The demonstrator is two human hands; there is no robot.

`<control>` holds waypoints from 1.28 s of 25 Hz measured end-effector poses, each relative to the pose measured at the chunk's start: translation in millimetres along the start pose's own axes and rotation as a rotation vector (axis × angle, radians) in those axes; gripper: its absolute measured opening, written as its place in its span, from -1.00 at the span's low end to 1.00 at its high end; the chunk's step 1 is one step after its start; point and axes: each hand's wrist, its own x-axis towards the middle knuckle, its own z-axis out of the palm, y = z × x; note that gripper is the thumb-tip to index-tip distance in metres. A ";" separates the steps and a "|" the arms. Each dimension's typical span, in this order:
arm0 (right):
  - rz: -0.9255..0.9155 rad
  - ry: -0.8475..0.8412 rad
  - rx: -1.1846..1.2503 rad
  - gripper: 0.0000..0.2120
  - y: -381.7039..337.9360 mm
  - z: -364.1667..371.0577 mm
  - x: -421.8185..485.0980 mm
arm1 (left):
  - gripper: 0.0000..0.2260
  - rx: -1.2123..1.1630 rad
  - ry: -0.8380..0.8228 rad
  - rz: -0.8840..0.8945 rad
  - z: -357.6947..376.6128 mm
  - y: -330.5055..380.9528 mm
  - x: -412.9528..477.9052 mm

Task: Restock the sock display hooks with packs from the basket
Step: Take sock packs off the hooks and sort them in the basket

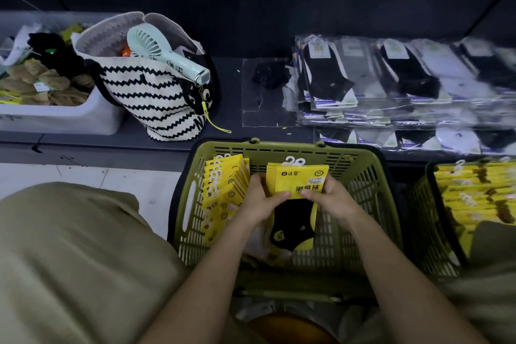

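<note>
Yellow pack [300, 177] of black socks stands upright over the green basket [360, 176]. The left hand [258, 201] and right hand [333, 198] pinch its middle from either side, fingers curled round it. More packs [223, 184] lean against the basket's left wall. A striped bag [156, 98] stands behind.

Slotted green plastic basket [363, 184], glossy yellow card packs [300, 179] (seemingly film-wrapped), woven cloth bag [156, 103].
</note>
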 end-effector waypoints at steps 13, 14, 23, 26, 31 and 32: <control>-0.197 0.031 0.048 -0.38 -20.3 -24.1 21.4 | -0.50 -0.098 0.071 0.308 8.9 35.7 11.9; -0.184 0.032 0.025 -0.37 -18.6 -21.2 24.9 | -0.49 -0.096 0.061 0.289 7.6 33.2 16.1; -0.051 0.087 -0.011 -0.25 26.7 6.7 29.7 | -0.32 0.156 -0.050 0.097 28.8 -8.7 40.3; -0.041 0.094 -0.066 -0.24 30.8 8.4 34.5 | -0.31 0.125 -0.031 0.055 29.0 -13.7 47.9; -0.035 0.190 -0.109 -0.32 25.4 16.2 30.8 | -0.47 0.093 0.022 0.063 25.9 -13.6 41.6; -0.075 0.216 -0.079 -0.33 17.1 15.6 31.1 | -0.49 0.084 0.054 0.108 24.8 -6.8 39.4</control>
